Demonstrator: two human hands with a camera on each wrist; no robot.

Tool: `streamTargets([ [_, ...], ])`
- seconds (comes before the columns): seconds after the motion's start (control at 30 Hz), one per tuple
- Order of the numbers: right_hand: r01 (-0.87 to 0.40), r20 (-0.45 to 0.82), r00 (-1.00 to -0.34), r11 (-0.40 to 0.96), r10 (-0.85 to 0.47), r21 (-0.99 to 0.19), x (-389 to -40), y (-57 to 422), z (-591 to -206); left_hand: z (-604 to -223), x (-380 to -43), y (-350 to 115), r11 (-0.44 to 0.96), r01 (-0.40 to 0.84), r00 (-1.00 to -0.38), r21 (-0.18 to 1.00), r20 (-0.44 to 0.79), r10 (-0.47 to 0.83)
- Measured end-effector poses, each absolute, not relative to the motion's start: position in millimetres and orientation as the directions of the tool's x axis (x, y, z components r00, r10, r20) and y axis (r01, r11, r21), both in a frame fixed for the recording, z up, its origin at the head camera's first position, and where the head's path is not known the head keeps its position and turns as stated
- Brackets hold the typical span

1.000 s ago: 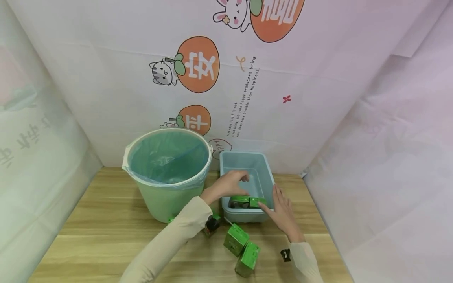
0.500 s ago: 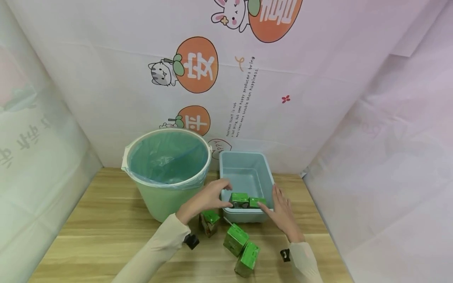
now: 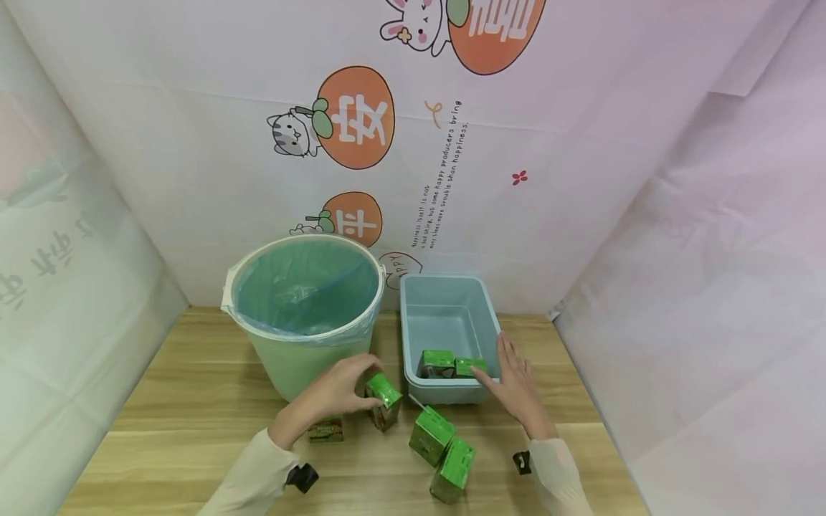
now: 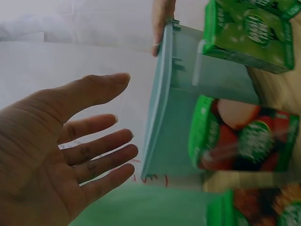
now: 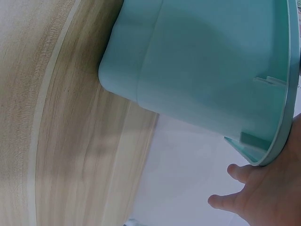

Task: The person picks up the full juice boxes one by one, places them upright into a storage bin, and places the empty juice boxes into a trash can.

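My left hand is curved beside a green-topped juice box on the table. In the left wrist view its fingers are spread and hold nothing, with the red-fruit juice box off to the right. My right hand rests on the right rim of a light blue plastic bin, thumb over the front corner and fingers along the outside. Inside the bin, two green juice boxes stand side by side against the front wall, the left one more visible. The right wrist view shows the bin's outer wall.
A green bucket lined with a clear bag stands left of the bin. Two juice boxes, one with a straw, stand in front of the bin. Another juice box lies by my left wrist. Printed cloth walls enclose the table.
My left hand has come out of the bin and moved left and down to the juice box beside the bucket. The two boxes in the bin stay inside; my right hand has hardly moved.
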State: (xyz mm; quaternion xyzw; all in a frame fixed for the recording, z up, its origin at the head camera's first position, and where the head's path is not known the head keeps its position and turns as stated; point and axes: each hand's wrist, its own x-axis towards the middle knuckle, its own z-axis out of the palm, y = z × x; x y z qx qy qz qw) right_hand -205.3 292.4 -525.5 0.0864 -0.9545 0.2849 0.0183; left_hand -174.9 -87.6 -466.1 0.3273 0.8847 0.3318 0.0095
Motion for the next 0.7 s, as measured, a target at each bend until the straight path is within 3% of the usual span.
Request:
streamTargets([
  [0.5,-0.182,0.098,-0.983,0.827,-0.154,-0.532,-208,293,-524,-498,-150,-141,0.613,0.565,-0.809,0.552,0.222,0.545],
  [0.7,-0.183,0.099,-0.983,0.823,-0.154,-0.538,-204,292,-525,-509,-139,-149,0.678,0.520,-0.845,0.519,0.197,0.497],
])
